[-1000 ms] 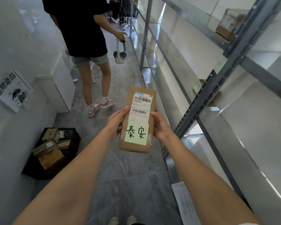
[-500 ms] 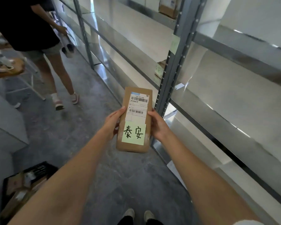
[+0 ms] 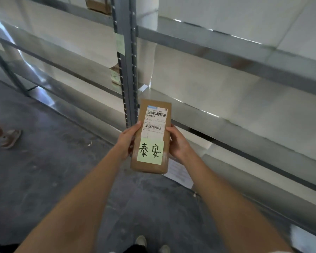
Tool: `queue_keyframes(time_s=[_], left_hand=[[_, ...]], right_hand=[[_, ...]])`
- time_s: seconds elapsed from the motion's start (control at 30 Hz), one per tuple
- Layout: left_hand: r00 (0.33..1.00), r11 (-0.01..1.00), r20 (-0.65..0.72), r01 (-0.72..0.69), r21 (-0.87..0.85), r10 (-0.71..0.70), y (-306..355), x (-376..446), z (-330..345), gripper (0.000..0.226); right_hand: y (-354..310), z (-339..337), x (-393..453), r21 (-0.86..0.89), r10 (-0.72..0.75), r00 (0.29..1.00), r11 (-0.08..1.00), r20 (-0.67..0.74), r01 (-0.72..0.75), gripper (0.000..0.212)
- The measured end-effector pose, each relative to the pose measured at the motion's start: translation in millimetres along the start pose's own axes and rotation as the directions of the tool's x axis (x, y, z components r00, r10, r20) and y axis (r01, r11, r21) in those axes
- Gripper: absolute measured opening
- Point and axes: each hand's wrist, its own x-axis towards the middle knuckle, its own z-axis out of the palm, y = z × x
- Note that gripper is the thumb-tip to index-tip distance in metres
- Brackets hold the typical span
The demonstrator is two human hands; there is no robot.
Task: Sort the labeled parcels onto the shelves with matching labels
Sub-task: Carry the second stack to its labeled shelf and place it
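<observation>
Metal shelving (image 3: 217,44) is filling my view behind the parcel (image 3: 150,136).
I'm gripping that parcel with left hand (image 3: 129,136) and right hand (image 3: 178,143), its green note (image 3: 150,152) facing me.

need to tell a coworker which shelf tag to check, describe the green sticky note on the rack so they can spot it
Find the grey upright post of the metal rack, straight above the parcel held in both hands. The pale green sticky note hangs on the post's left face, just under the upper shelf beam. Unlike the parcel's note, its writing is unreadable here.
</observation>
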Motion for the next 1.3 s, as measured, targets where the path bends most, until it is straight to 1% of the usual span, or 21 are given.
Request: queue_keyframes(time_s=[0.1, 0.23, 0.3, 0.4, 0.5, 0.63, 0.67, 0.77, 0.83, 0.87, 0.9, 0.93, 1.0, 1.07, 1.1, 1.13, 1.2, 1.23, 1.3], left_hand=[[0.996, 0.998, 0.083, 0.003, 0.069, -0.009, -6, 4, 38, 0.058], [0.984, 0.992, 0.179, 0.005, 0.125, -0.028, -17, 4, 92, 0.051], [0.971, 0.989, 0.235, 0.012, 0.145, -0.047, -22, 1, 120, 0.056], [0.941, 0.979, 0.325, 0.032, 0.2, -0.097, -32, 1, 159, 0.071], [0.891, 0.953, 0.419, 0.044, 0.299, -0.173, -40, -4, 194, 0.071], [0.797, 0.922, 0.558, -0.003, 0.388, -0.232, -46, -7, 238, 0.057], [0.765, 0.911, 0.592, -0.02, 0.412, -0.251, -48, -11, 248, 0.057], [0.69, 0.875, 0.656, -0.067, 0.479, -0.307, -57, -27, 275, 0.054], [0.63, 0.861, 0.698, -0.091, 0.501, -0.34, -63, -41, 292, 0.051], [0.599, 0.851, 0.714, -0.1, 0.515, -0.362, -67, -48, 298, 0.053], [0.572, 0.839, 0.724, -0.111, 0.533, -0.384, -72, -56, 305, 0.058], [0.545, 0.831, 0.734, -0.116, 0.544, -0.404, -78, -63, 311, 0.065], [0.489, 0.807, 0.749, -0.141, 0.574, -0.447, -93, -80, 323, 0.074], [0.444, 0.779, 0.752, -0.17, 0.603, -0.486, -107, -105, 332, 0.064], [0.418, 0.774, 0.758, -0.178, 0.608, -0.5, -115, -119, 336, 0.057], [0.392, 0.772, 0.766, -0.184, 0.608, -0.51, -123, -133, 341, 0.055], [0.333, 0.761, 0.778, -0.213, 0.612, -0.533, -139, -164, 347, 0.067], [0.316, 0.759, 0.782, -0.222, 0.611, -0.537, -150, -178, 351, 0.069], [0.289, 0.756, 0.79, -0.246, 0.607, -0.54, -168, -210, 353, 0.051]], right_hand=[[-13, -34, -22, 0.044, -0.04, 0.996, 0.998, -0.079, 0.043, 0.051], [-30, -74, -57, 0.069, -0.09, 0.977, 0.992, -0.191, 0.105, 0.048], [-38, -93, -75, 0.074, -0.122, 0.962, 0.987, -0.243, 0.144, 0.046], [-43, -122, -100, 0.1, -0.158, 0.929, 0.974, -0.333, 0.202, 0.039], [-40, -149, -124, 0.119, -0.185, 0.877, 0.958, -0.444, 0.262, 0.047], [-37, -169, -151, 0.139, -0.229, 0.779, 0.917, -0.584, 0.374, 0.055], [-35, -172, -161, 0.145, -0.236, 0.753, 0.904, -0.614, 0.402, 0.056], [-25, -181, -190, 0.162, -0.248, 0.661, 0.854, -0.708, 0.494, 0.05], [-19, -183, -209, 0.165, -0.249, 0.599, 0.819, -0.761, 0.55, 0.055], [-16, -182, -220, 0.16, -0.249, 0.567, 0.803, -0.785, 0.574, 0.059], [-13, -180, -232, 0.153, -0.241, 0.533, 0.792, -0.811, 0.591, 0.06], [-9, -179, -245, 0.151, -0.227, 0.504, 0.783, -0.833, 0.603, 0.055], [1, -178, -272, 0.162, -0.176, 0.445, 0.766, -0.878, 0.623, 0.037], [11, -177, -300, 0.18, -0.114, 0.39, 0.747, -0.914, 0.64, 0.028], [17, -176, -314, 0.179, -0.095, 0.36, 0.735, -0.928, 0.655, 0.027], [24, -177, -328, 0.172, -0.085, 0.332, 0.721, -0.939, 0.671, 0.026], [38, -179, -359, 0.133, -0.07, 0.251, 0.694, -0.965, 0.707, 0.028], [46, -179, -375, 0.11, -0.061, 0.209, 0.689, -0.976, 0.717, 0.03], [62, -177, -404, 0.072, -0.037, 0.134, 0.689, -0.99, 0.721, 0.038]])
